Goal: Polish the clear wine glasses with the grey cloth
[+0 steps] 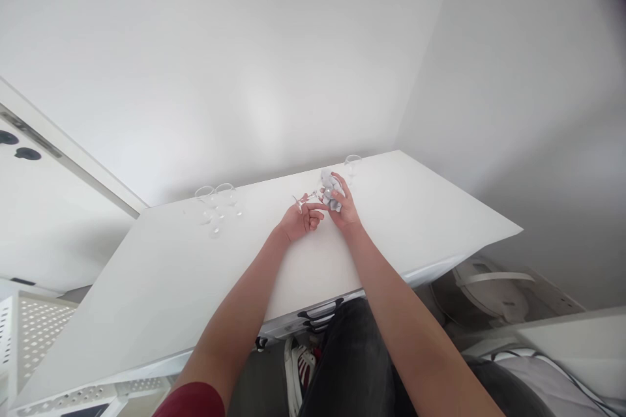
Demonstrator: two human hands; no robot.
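Observation:
Over the far part of the white table (171,273), my left hand (300,220) pinches the stem and base of a clear wine glass (313,196) lying sideways. My right hand (345,207) is closed on a crumpled grey-white cloth (329,187) pressed around the bowl of that glass. Both hands touch each other just above the tabletop.
Two clear wine glasses (215,203) stand at the table's back left, and another glass (353,165) stands behind my right hand near the wall. A white perforated bin (34,332) sits at the left. Below the table's front edge are drawer handles (320,313), my dark trousers and a shoe.

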